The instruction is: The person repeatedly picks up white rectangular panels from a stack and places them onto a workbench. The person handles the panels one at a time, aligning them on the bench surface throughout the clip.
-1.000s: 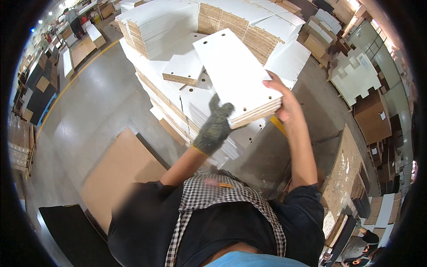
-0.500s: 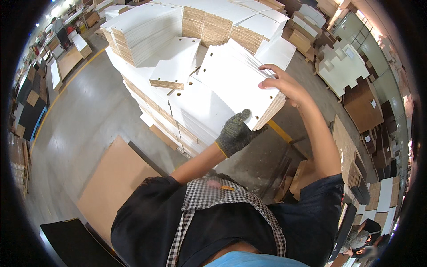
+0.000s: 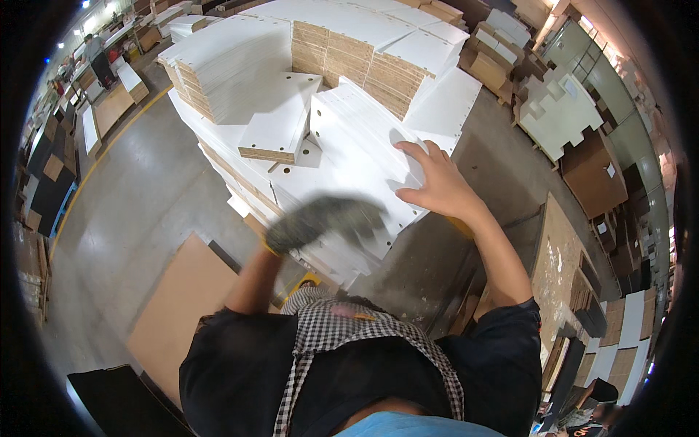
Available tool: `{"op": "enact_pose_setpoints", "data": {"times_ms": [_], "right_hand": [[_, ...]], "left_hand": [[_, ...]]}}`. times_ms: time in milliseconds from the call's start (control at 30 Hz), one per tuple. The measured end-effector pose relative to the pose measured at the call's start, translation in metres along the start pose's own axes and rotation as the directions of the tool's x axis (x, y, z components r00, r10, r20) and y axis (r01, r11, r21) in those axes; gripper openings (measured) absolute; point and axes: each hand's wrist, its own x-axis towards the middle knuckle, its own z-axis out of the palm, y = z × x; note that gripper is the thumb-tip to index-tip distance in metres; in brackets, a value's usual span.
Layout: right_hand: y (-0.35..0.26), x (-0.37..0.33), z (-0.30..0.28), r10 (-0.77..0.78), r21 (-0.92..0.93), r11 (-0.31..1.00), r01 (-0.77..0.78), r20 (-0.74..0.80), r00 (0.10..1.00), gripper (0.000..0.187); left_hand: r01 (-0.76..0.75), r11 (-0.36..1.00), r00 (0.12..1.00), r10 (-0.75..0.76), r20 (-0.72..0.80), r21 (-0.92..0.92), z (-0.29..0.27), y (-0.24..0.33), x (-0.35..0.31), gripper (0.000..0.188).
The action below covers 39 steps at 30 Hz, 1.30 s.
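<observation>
Just above the view's centre, the fanned white drilled panels (image 3: pixel 353 135) lie with edges out of line, so an uneven push could send the upper ones sliding; at their four o'clock the bare right hand (image 3: pixel 440 182) is spread open, with no grip visible; at seven o'clock the gloved left hand (image 3: pixel 313 222) is too blurred to tell open from closed. At nine o'clock a skewed chipboard-edged panel (image 3: pixel 273 138) could snag a shifted corner; at twelve, the taller panel stack (image 3: pixel 328 57) could be knocked.

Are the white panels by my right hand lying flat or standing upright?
Lying flat: the drilled white panels show their broad faces upward near your right hand.
</observation>
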Motion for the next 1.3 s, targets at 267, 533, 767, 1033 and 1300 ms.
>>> {"op": "enact_pose_setpoints", "data": {"times_ms": [267,533,767,1033,1300], "right_hand": [[-0.019,-0.018,-0.001,0.085,-0.154,0.984,-0.086,-0.015,0.996,0.084],[0.002,-0.042,0.032,0.07,0.137,0.99,-0.018,-0.386,0.92,0.094],[-0.008,-0.037,0.113,0.36,0.585,0.761,0.28,-0.74,0.568,0.11],[0.011,-0.044,0.139,0.221,0.511,0.778,0.366,-0.767,0.602,0.141],[0.005,-0.046,0.139,0.473,0.683,0.713,0.16,-0.636,0.61,0.134]], "left_hand": [[0.246,0.128,0.906,0.32,-0.275,0.961,-0.178,0.066,0.041,0.133],[-0.071,0.255,0.992,0.123,0.041,0.964,-0.238,0.053,0.109,0.113],[0.022,0.385,0.987,0.139,-0.081,0.923,-0.227,0.036,0.11,0.112],[-0.163,0.54,0.979,0.19,0.069,0.826,-0.239,0.034,0.108,0.123],[-0.086,0.636,0.992,0.128,0.005,0.767,-0.291,0.012,0.125,0.091]]}}
